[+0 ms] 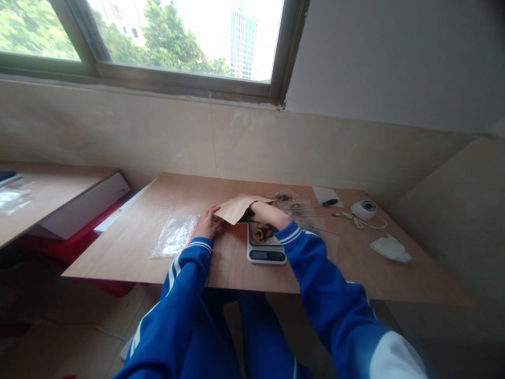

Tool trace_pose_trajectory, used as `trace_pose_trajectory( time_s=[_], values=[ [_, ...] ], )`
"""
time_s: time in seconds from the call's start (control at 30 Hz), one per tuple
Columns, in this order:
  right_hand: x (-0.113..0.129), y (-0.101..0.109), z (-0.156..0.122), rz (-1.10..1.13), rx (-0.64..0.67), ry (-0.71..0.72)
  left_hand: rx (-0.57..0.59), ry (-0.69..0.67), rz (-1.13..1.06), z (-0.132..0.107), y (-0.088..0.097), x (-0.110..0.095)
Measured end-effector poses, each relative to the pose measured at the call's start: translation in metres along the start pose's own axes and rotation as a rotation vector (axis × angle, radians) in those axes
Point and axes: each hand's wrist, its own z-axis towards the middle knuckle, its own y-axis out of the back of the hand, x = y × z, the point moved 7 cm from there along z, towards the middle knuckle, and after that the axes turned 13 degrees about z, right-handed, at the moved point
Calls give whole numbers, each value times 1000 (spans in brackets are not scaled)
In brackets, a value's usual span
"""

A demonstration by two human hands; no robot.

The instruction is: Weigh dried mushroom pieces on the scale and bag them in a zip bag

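Note:
My left hand [208, 223] grips the closed end of a brown paper bag [235, 207] that lies tilted on its side. The bag's mouth faces right, and my right hand [263, 211] reaches into it; its fingers are hidden inside. Just below the bag is a white digital kitchen scale [251, 259] with a dark display [266, 256], too small to read. Dark brown and tan dried pieces [262, 232], perhaps slices of something dried, lie on the scale's platform, partly covered by the bag and my right forearm.
A stack of clear plastic bags [175, 237] lies left of my left hand. Behind my right arm are small filled clear bags [298, 206]. Further right are a green-and-black screwdriver [330, 202] on white paper, a white dome camera [363, 209] with its cable, and a crumpled white cloth [390, 248].

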Motion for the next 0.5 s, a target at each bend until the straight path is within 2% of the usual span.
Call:
trace_pose_trajectory(
  time_s=[0.1, 0.17, 0.37, 0.5],
  values=[
    [13, 9, -11, 103, 137, 43, 9, 8, 15, -1, 2, -3],
    [21, 22, -19, 160, 108, 54, 14, 10, 27, -1, 4, -5],
    [24, 55, -60, 419, -234, -3, 48, 24, 80, 0, 3, -4],
    [1, 56, -115, 686, -553, -111, 53, 71, 118, 3, -1, 5]
  ],
)
